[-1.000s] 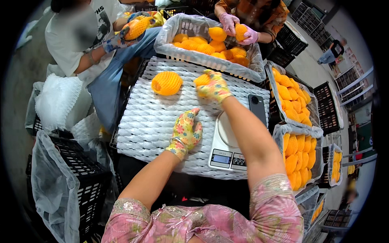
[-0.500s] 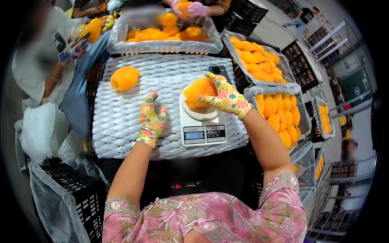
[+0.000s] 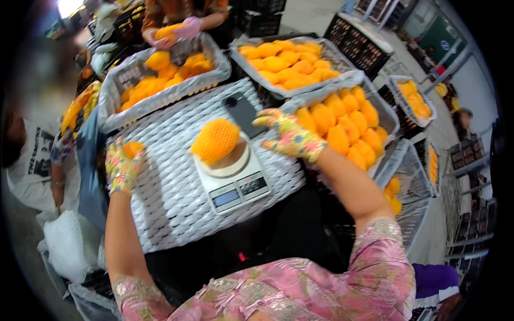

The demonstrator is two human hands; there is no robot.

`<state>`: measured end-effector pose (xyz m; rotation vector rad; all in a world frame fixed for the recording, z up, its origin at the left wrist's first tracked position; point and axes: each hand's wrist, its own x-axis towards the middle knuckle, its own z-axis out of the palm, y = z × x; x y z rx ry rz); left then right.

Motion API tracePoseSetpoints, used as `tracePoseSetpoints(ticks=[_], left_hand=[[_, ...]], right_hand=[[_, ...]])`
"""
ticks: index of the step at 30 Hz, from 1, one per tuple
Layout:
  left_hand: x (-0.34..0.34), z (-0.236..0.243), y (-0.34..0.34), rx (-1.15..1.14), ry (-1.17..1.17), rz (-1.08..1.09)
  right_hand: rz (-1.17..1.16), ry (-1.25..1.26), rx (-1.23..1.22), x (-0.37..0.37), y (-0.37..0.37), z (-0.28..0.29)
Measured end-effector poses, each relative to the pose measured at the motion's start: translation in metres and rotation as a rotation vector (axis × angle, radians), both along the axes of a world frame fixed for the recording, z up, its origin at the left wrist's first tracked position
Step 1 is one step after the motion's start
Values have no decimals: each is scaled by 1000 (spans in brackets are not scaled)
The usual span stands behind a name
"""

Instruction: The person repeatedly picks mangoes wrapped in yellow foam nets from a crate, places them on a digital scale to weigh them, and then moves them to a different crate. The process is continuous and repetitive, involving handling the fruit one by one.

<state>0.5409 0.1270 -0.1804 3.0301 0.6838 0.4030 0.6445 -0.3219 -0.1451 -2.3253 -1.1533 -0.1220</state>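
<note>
Orange foam-netted fruit (image 3: 216, 140) on white digital scale (image 3: 227, 182); bluish display (image 3: 226, 198), small print on dark button panel (image 3: 252, 184). Right gloved hand (image 3: 292, 135) empty, fingers wide, near dark smartphone (image 3: 243, 115). Left gloved hand (image 3: 122, 165) at second netted fruit (image 3: 134, 148); I cannot tell whether gripped

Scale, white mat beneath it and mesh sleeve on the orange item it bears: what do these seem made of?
Scale: probably satin plastic, from its smooth white casing. Mat: likely soft, matte foam, judging by its puffy, wavy strands. Mesh sleeve: possibly foam or plastic netting, matte-looking, from its fine grid.
</note>
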Motion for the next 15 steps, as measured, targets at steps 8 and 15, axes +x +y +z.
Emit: tracePoseSetpoints(ticks=[8, 15], left_hand=[[13, -8, 25, -204, 252, 125], [-3, -10, 10, -307, 106, 68]], right_hand=[[31, 61, -102, 10, 12, 15], [217, -37, -179, 5, 64, 18]])
